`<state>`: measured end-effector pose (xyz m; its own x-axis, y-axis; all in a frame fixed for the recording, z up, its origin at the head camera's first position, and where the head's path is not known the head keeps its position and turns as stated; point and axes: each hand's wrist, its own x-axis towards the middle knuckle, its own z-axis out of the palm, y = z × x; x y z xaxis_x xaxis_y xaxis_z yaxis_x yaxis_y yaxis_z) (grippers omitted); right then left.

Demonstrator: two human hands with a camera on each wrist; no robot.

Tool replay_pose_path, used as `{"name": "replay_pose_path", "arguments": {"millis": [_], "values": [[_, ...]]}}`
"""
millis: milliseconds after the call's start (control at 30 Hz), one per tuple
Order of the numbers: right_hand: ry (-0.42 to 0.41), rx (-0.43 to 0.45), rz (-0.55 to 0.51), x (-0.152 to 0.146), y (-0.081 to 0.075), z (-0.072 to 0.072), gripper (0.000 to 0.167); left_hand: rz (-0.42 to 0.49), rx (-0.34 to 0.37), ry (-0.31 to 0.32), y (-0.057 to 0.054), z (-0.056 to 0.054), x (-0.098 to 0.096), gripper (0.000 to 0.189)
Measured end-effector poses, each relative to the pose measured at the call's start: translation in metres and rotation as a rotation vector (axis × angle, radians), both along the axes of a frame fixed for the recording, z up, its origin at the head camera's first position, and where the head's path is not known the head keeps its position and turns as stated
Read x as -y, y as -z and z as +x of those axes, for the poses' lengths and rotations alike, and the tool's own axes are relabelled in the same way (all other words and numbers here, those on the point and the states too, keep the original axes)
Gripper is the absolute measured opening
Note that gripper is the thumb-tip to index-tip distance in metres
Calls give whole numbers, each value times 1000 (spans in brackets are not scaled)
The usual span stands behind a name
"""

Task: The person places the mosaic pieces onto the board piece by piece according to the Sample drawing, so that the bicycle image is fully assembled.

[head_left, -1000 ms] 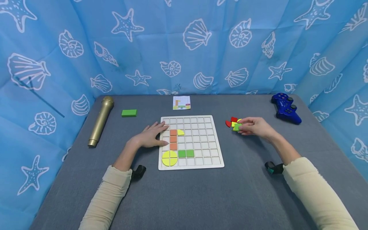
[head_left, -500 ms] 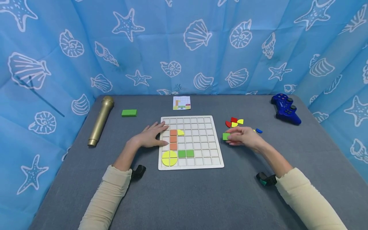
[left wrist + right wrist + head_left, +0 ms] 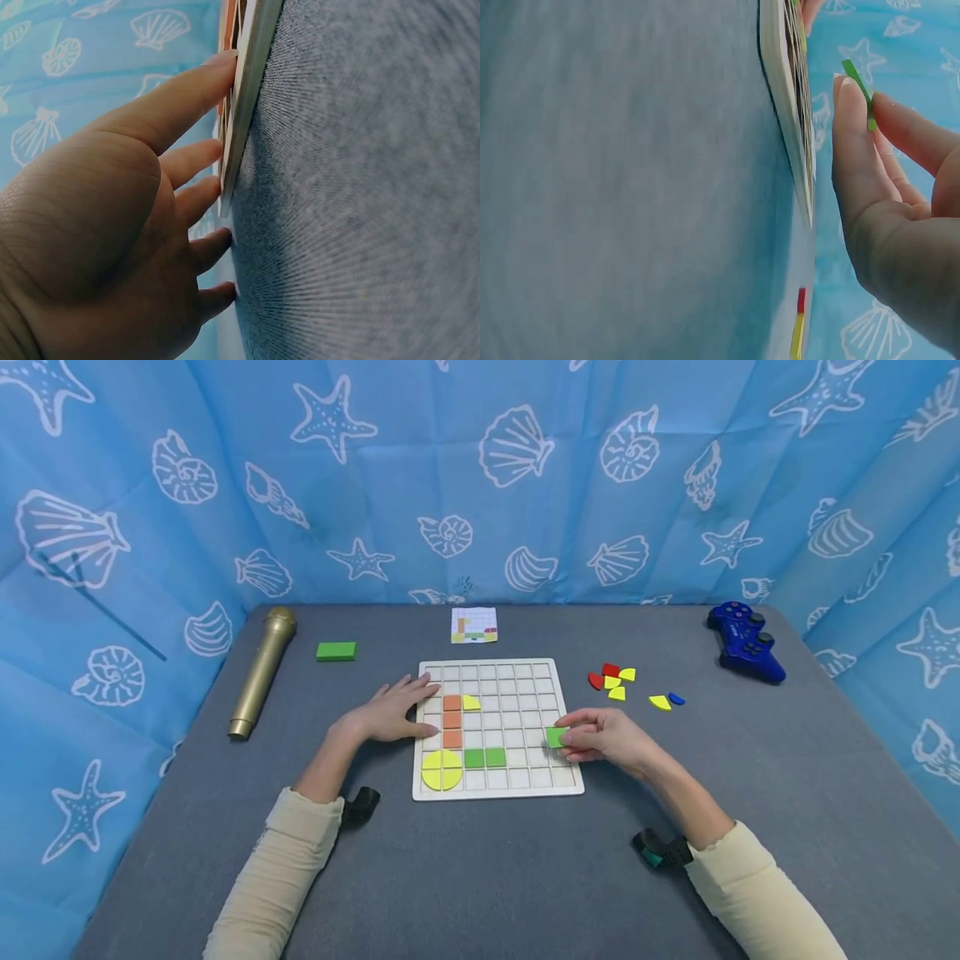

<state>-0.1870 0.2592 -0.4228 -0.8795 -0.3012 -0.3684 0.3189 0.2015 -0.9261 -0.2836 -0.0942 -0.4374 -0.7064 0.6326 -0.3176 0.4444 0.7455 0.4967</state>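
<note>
A white grid board [image 3: 495,794] lies mid-table. My left hand [image 3: 384,712] rests at its left edge, fingers spread, with thumb and fingertips on the rim [image 3: 251,90]. Between thumb and fingers my right hand [image 3: 613,742] pinches a thin green square tile [image 3: 556,737], held over the board's right edge; the right wrist view shows the tile [image 3: 860,88] edge-on, raised above the board. In the grid sit a column of orange square tiles [image 3: 452,720], a yellow quarter-circle [image 3: 470,702] beside its top, a yellow circle of quarter pieces [image 3: 432,760] at lower left, and two green squares [image 3: 474,758].
Right of the board lie loose red pieces [image 3: 611,669], yellow pieces [image 3: 660,702] and a small blue piece [image 3: 677,699]. A blue game controller [image 3: 745,642] is at back right. Behind the board lies a pattern card [image 3: 474,625]; leftward, a green block [image 3: 336,652] and gold microphone [image 3: 262,675].
My right hand has carried the green square tile from the loose pieces leftward and nearer, to over the board's right edge. The left hand stays at the board's left edge.
</note>
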Motion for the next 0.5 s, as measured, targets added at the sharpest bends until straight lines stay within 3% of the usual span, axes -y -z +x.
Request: {"name": "replay_pose_path", "arguments": {"millis": [333,500], "values": [[-17,49,-84,24,0,2,41,-20,-3,5,3,-3,-1,78],[15,84,-130,34,-1,0,39,-19,1,4,2,-2,-1,79]]}}
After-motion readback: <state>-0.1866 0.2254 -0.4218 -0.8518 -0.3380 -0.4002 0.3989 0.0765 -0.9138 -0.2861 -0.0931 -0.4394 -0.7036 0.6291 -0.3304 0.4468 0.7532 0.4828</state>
